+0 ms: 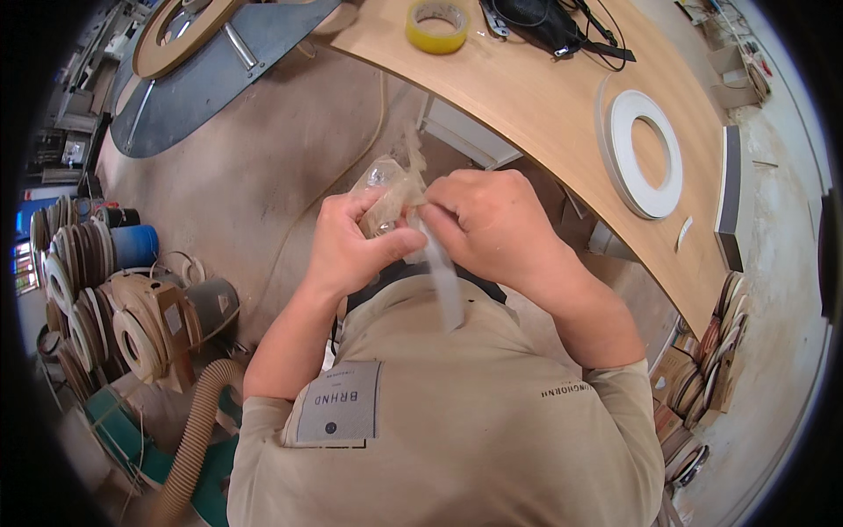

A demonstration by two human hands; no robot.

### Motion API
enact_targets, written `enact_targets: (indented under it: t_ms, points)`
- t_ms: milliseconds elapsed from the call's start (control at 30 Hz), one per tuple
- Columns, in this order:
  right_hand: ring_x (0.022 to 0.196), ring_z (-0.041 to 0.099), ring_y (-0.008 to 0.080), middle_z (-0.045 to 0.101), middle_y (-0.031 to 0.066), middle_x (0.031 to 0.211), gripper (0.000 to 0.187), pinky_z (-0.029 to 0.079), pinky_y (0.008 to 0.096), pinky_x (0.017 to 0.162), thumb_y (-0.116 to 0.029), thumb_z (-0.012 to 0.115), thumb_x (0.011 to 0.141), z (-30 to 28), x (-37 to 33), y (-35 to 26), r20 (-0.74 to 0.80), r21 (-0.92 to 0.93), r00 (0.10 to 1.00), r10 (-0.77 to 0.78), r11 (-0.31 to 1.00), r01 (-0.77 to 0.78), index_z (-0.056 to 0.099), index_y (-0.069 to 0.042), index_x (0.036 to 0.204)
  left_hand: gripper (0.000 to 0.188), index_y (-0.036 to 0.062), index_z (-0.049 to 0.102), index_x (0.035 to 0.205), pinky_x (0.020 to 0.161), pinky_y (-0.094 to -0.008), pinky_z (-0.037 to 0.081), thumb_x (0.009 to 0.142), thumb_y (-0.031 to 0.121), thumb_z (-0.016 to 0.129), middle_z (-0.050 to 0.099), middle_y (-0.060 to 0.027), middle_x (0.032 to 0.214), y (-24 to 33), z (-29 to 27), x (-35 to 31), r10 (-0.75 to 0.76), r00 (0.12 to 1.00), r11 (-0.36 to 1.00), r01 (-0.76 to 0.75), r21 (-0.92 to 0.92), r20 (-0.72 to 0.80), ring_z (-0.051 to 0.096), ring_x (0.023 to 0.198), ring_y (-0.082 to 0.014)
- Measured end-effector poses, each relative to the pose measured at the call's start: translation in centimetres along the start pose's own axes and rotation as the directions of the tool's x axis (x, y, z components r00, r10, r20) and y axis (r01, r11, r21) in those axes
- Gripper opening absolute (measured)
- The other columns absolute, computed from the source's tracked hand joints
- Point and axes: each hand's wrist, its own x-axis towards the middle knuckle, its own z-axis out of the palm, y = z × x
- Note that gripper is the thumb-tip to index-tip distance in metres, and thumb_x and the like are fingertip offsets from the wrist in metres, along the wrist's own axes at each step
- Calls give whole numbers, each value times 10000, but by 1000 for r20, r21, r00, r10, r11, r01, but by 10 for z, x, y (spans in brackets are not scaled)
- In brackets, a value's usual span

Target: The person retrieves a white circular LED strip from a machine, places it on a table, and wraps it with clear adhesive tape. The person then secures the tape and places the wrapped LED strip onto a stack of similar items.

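In front of my chest my left hand (358, 239) is closed around a crumpled wad of clear, yellowish tape (389, 195). Close beside it, my right hand (492, 220) pinches with thumb and forefinger at the edge of the wad. From between the two hands a translucent whitish strip (446, 285) hangs down over my shirt, blurred at its end. The exact point where the right fingertips grip is partly hidden.
Ahead to the right, a curved-looking wooden table (544, 97) carries a yellow tape roll (437, 26), a black bag (537, 25) and a white edging roll (645, 156). A grey machine table (176, 110) stands far left. Several edging coils (79, 255) and a ribbed hose (204, 430) lie left.
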Motion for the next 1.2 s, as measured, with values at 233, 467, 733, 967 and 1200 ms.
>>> enact_targets:
  t_ms: [233,467,733,967,1200]
  points:
    - [646,653,370,636,134,705,112,529,466,587,-135,706,804,3,18,-7,174,-33,974,-144,988,152,645,-52,759,132,35,783,887,593,-311,507,765,78,808,715,-89,724,3,-32,13,168,972,976,-187,112,167,662,637,-157]
    - [684,654,327,603,96,685,98,500,427,543,-93,699,773,3,37,-19,127,10,960,-250,968,251,615,-53,741,101,58,776,868,542,-349,480,768,59,794,664,-114,691,8,-57,10,435,884,848,-466,253,171,609,585,-299]
    - [590,605,285,586,95,650,129,471,366,524,-85,696,860,-1,40,-24,-140,99,986,-89,990,103,640,-46,751,82,13,714,819,497,-320,428,785,49,780,593,-102,631,-1,-81,4,545,838,785,-500,366,-26,557,523,-257]
    - [1174,625,278,577,170,1338,577,608,463,856,-301,541,1020,39,34,-8,438,872,838,326,74,-484,416,25,1479,216,45,649,923,494,-221,383,1016,237,615,584,28,720,-4,-47,4,129,878,972,-204,-118,-461,496,569,-57]
    - [1113,640,182,658,99,1179,472,540,313,890,-247,675,996,92,35,-19,237,841,923,305,411,-352,487,14,1341,161,52,607,1039,478,-210,311,1042,209,574,552,38,741,-3,-31,27,-150,933,825,-65,-562,-328,428,569,-23]
